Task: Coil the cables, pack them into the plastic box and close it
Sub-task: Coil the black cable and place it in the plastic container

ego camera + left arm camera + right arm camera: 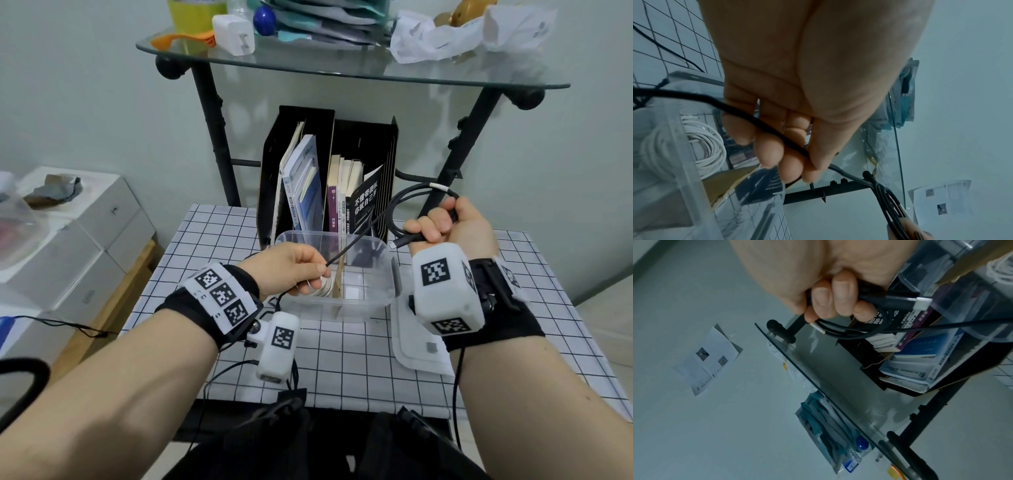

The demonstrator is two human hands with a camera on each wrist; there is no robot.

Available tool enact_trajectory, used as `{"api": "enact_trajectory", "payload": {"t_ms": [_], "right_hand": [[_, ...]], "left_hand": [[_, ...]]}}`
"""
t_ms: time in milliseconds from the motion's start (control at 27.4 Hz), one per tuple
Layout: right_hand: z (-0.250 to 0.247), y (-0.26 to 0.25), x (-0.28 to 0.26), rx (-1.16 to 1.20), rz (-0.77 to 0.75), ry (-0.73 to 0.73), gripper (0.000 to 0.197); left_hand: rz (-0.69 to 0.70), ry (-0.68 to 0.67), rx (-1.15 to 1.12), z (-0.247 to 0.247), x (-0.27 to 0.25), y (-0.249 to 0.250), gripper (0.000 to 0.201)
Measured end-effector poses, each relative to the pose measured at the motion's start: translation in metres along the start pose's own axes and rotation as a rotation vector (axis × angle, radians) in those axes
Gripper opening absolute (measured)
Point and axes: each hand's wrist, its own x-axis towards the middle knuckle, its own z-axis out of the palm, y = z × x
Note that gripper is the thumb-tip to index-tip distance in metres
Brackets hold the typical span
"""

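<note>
My right hand (442, 222) (830, 303) grips a few loops of a black cable (397, 205) (863, 332), its USB plug (399, 244) (906, 302) sticking out of the fist. The same black cable (760, 123) runs taut down to my left hand (301, 270) (797, 154), which pinches it between thumb and fingers above the box's left side. The clear plastic box (387, 298) (684, 178) stands open on the checked cloth, with a coiled white cable (323, 284) (709, 146) and a cardboard divider (338, 281) inside. Its lid (416, 349) lies to the box's right under my right wrist.
A black file holder with books (329, 185) stands right behind the box. Above it is a glass shelf (342, 68) on black legs, loaded with clutter. White boxes (68, 240) sit to the left. The table's front edge (325, 401) is close to my body.
</note>
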Motion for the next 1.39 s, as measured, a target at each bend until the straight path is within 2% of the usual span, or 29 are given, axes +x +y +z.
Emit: {"api": "enact_trajectory", "payload": {"t_ms": [657,985,1387], "right_hand": [[0.002,0.018,0.001,-0.045,0.063,-0.038,0.032],[0.011,0.027,-0.003,-0.014,0.067,-0.059,0.034],[0.016,0.030,-0.014,0.023,0.072,-0.079,0.040]], "left_hand": [[-0.112,-0.005,0.016,-0.020,-0.018,0.005,0.016],[-0.117,-0.015,0.051,-0.033,-0.034,0.012,0.016],[-0.105,-0.050,0.134,-0.023,-0.043,0.013,0.014]]}}
